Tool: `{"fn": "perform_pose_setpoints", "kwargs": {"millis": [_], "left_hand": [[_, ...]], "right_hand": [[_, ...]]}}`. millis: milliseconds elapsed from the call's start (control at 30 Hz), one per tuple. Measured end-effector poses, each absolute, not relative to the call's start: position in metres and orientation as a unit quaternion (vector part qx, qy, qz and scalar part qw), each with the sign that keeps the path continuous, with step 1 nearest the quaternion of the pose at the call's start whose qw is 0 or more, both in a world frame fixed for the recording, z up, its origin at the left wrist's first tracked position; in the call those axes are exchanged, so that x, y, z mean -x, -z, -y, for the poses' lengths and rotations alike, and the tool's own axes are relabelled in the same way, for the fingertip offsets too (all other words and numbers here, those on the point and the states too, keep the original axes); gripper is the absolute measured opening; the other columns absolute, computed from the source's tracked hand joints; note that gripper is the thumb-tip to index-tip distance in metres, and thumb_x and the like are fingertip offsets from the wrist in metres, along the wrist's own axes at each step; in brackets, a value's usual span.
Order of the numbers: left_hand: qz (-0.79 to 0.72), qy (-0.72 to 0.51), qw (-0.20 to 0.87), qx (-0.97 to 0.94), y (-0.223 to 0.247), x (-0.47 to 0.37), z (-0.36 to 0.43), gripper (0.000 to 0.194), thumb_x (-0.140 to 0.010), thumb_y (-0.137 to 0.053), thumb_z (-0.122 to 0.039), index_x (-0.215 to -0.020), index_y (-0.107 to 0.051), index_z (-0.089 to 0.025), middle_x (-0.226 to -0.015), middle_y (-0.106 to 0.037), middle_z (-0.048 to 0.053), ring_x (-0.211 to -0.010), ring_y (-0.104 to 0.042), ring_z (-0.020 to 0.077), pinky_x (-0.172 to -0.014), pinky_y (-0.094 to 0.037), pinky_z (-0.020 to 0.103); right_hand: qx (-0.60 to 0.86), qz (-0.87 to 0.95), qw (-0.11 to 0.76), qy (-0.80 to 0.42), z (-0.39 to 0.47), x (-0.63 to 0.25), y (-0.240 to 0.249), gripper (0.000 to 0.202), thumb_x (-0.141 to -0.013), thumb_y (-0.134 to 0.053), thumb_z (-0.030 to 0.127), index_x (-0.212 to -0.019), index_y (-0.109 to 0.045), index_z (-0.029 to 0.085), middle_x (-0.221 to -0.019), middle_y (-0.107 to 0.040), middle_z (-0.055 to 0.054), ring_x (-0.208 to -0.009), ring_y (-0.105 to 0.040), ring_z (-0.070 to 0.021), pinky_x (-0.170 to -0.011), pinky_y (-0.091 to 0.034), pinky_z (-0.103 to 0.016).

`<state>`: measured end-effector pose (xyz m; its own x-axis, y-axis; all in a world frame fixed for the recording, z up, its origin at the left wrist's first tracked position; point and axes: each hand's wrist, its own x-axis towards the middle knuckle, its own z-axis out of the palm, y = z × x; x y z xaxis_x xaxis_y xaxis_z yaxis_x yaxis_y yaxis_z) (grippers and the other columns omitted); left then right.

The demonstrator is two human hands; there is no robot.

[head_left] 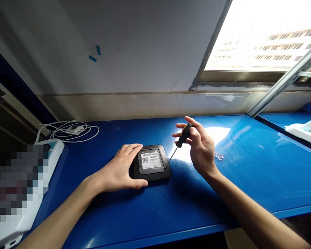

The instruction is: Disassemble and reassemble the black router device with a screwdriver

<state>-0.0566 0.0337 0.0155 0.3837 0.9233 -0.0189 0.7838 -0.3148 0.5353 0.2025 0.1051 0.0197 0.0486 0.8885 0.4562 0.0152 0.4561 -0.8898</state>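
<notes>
A small black square device (152, 162) lies upside down on the blue table (248, 173), its white label with a QR code facing up. My left hand (121, 169) rests flat on the device's left side and grips its near-left edge. My right hand (198, 147) holds a screwdriver (180, 141) with a black and yellow handle, tilted, its tip touching the device's near-right corner.
A few small screws (219, 156) lie on the table just right of my right hand. A coiled white cable with an adapter (72, 130) lies at the back left, a white power strip (53, 147) beside it. A window sits at the upper right; a white object (304, 129) at the far right.
</notes>
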Motion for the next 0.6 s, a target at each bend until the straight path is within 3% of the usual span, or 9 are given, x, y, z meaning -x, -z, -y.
{"fn": "perform_pose_setpoints", "kwargs": {"millis": [133,200,400,500,600], "left_hand": [[-0.536,-0.145,0.236,-0.797,-0.0163,0.0558,-0.0337,0.104,-0.075,-0.082,-0.059,-0.161,-0.035,-0.026,-0.165,-0.038,0.014,-0.152,-0.031,0.0426,-0.124,-0.034,0.063],[-0.538,-0.143,0.236,-0.797,-0.0158,0.0557,-0.0338,0.105,-0.075,-0.082,-0.06,-0.161,-0.034,-0.025,-0.165,-0.038,0.015,-0.153,-0.03,0.0428,-0.123,-0.034,0.063],[-0.539,-0.139,0.238,-0.796,-0.0135,0.0561,-0.0337,0.106,-0.076,-0.081,-0.061,-0.162,-0.032,-0.023,-0.166,-0.035,0.014,-0.154,-0.028,0.0406,-0.126,-0.031,0.061],[-0.539,-0.135,0.241,-0.796,-0.0141,0.0558,-0.034,0.108,-0.075,-0.081,-0.062,-0.162,-0.032,-0.021,-0.166,-0.034,0.015,-0.154,-0.027,0.0406,-0.126,-0.03,0.06],[-0.539,-0.135,0.243,-0.795,-0.0155,0.0551,-0.0346,0.108,-0.075,-0.081,-0.063,-0.161,-0.033,-0.02,-0.166,-0.035,0.015,-0.153,-0.029,0.0415,-0.125,-0.032,0.061]], "right_hand": [[0.394,0.592,0.615,-0.34,-0.105,-0.202,-0.0197,0.036,-0.092,-0.07,0.048,-0.12,-0.063,0.025,-0.08,-0.065,0.003,-0.063,-0.07,-0.0137,-0.055,-0.062,-0.027],[0.384,0.588,0.623,-0.345,-0.104,-0.2011,-0.019,0.031,-0.093,-0.07,0.049,-0.113,-0.061,0.026,-0.072,-0.058,0.006,-0.058,-0.065,-0.0116,-0.051,-0.059,-0.024],[0.365,0.57,0.622,-0.394,-0.1024,-0.2002,-0.0197,0.035,-0.099,-0.054,0.05,-0.126,-0.063,0.029,-0.111,-0.071,-0.005,-0.081,-0.076,-0.0183,-0.062,-0.067,-0.033],[0.378,0.575,0.617,-0.382,-0.1038,-0.2017,-0.0213,0.04,-0.095,-0.064,0.049,-0.128,-0.062,0.028,-0.1,-0.072,-0.003,-0.077,-0.076,-0.0182,-0.062,-0.067,-0.033],[0.398,0.587,0.617,-0.342,-0.1042,-0.203,-0.0219,0.035,-0.089,-0.075,0.047,-0.116,-0.066,0.026,-0.077,-0.063,0.003,-0.065,-0.071,-0.0153,-0.053,-0.062,-0.028]]}}
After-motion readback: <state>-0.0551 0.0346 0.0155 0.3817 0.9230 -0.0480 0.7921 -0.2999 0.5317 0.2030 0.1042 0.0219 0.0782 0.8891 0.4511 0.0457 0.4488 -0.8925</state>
